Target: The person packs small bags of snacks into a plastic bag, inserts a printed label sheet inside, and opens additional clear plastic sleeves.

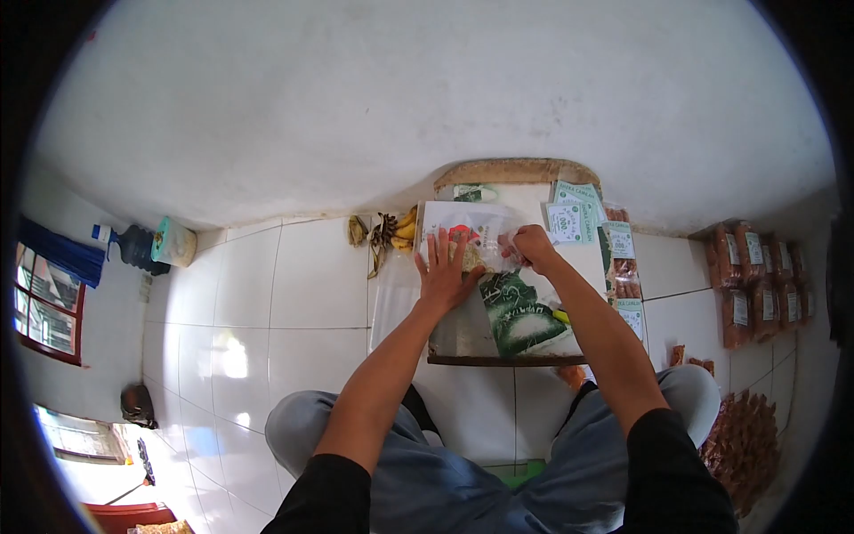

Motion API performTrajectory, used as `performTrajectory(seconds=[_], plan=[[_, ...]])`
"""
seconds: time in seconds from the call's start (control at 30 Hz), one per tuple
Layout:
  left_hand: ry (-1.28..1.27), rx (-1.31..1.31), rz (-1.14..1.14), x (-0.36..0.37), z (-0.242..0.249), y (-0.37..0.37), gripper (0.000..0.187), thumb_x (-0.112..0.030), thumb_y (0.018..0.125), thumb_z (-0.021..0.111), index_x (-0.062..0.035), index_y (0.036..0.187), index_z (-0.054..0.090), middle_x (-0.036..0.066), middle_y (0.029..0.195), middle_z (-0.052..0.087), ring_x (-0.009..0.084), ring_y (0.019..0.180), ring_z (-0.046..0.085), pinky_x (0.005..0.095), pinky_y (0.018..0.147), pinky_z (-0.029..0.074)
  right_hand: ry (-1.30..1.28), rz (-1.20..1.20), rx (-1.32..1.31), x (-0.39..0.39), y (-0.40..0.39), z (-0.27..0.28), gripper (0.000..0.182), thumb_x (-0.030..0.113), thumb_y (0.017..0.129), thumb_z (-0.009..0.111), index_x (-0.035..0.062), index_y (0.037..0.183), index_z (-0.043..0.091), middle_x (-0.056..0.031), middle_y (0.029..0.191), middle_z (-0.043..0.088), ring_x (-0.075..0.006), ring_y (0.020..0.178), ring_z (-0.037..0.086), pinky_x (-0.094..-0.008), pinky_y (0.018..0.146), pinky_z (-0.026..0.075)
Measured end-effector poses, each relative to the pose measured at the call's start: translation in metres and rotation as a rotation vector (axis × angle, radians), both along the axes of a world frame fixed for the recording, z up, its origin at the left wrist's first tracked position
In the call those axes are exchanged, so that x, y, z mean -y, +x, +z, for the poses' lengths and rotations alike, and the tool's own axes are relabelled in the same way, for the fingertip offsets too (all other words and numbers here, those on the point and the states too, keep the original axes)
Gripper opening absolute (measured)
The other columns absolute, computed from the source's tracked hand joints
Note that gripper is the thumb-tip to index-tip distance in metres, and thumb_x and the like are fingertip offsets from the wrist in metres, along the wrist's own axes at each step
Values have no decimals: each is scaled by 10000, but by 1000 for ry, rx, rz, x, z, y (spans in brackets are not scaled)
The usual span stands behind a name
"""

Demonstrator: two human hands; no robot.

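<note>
The clear bag [471,233] lies on the low table [498,359], toward its far edge, with a brownish filling showing through the plastic. The left hand [447,269] presses flat on the bag, fingers spread and palm down, not gripping. The right hand [531,246] is closed around the bag's right edge, pinching the plastic between thumb and fingers.

Just nearer than the bag on the table lies a green printed pouch [519,313], tilted, its top end close under the right hand. A small yellow-green object [561,315] touches the pouch's right side; what it is cannot be told. At the table's far right corner sits a stack of green labels [574,214]. Along the table's right edge, filled packs with labels [623,267] stand in a row.

Left of the table's far corner, bananas [396,233] lie on the white tiled floor [267,303]. Well right of the table, more brown packs [756,285] lie on the floor by the wall. Far left of the table, a water bottle [133,246] lies beside a round container [175,242].

The person sits with knees on either side of the table's near edge.
</note>
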State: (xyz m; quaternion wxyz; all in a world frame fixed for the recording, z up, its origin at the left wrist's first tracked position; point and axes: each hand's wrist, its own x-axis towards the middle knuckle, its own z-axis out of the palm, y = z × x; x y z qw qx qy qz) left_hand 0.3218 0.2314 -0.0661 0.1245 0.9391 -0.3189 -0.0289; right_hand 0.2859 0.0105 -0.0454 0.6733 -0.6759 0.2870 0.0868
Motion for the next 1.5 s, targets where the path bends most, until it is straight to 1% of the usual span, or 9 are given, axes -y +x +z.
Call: performTrajectory(seconds=[0.13,0.27,0.47,0.57,0.63,0.73,0.87,1.13,1.5], plan=[[-29,-14,-1,0,-1,0,856,-610,909,516,-231,1566,118,185,1615,64,442,1476,45,735,1070,129,-216,57,-48,-6,7,-1,277,315,840,733,40,844,699,-60,691,673,-131,416,466,-300,376,340],[-14,-58,27,1,4,-2,831,-643,922,455,-242,1568,122,178,1619,46,415,1485,3,705,1105,65,-119,-60,0,-5,3,-5,335,307,820,771,-17,839,691,-92,718,683,-154,466,540,-322,399,403],[3,9,31,2,1,-5,832,-609,920,490,-231,1566,127,181,1617,56,420,1483,13,713,1093,76,-57,-129,117,-4,2,-13,309,377,812,775,76,827,703,-32,681,655,-117,455,549,-302,387,393],[35,-17,31,1,3,-6,820,-617,927,469,-232,1568,133,179,1621,35,404,1488,-5,690,1112,42,-386,40,44,-2,11,-26,332,368,766,811,60,837,711,-83,737,696,-175,545,660,-339,447,483],[45,-25,29,1,2,-6,820,-617,926,471,-236,1568,131,176,1623,29,400,1490,-11,683,1118,31,-648,50,-58,-16,10,-5,407,402,712,835,40,857,719,-163,804,717,-278,705,722,-394,597,555],[-2,-13,28,1,-2,-5,844,-590,909,523,-239,1563,123,182,1617,50,426,1482,17,705,1099,88,-843,-9,-97,-34,4,12,495,461,685,834,17,866,714,-221,850,707,-351,830,710,-419,733,559],[-22,-8,28,1,-3,-6,845,-582,904,535,-243,1561,124,184,1616,57,423,1483,20,698,1104,94,-769,-36,-111,-30,14,-9,575,492,659,839,-11,897,694,-214,971,709,-364,986,678,-455,825,545],[-10,37,74,5,1,-13,884,-604,879,562,-249,1559,125,188,1610,79,426,1479,39,691,1109,100,-872,-120,-23,-49,2,9,225,303,813,668,96,900,686,-188,922,701,-401,912,668,-493,770,536],[-129,97,74,1,2,-19,919,-655,858,557,-200,1557,172,195,1605,99,429,1477,41,665,1126,71,-804,-114,404,-38,-2,-26,108,65,874,520,44,941,602,-204,929,678,-404,904,652,-455,769,512]])
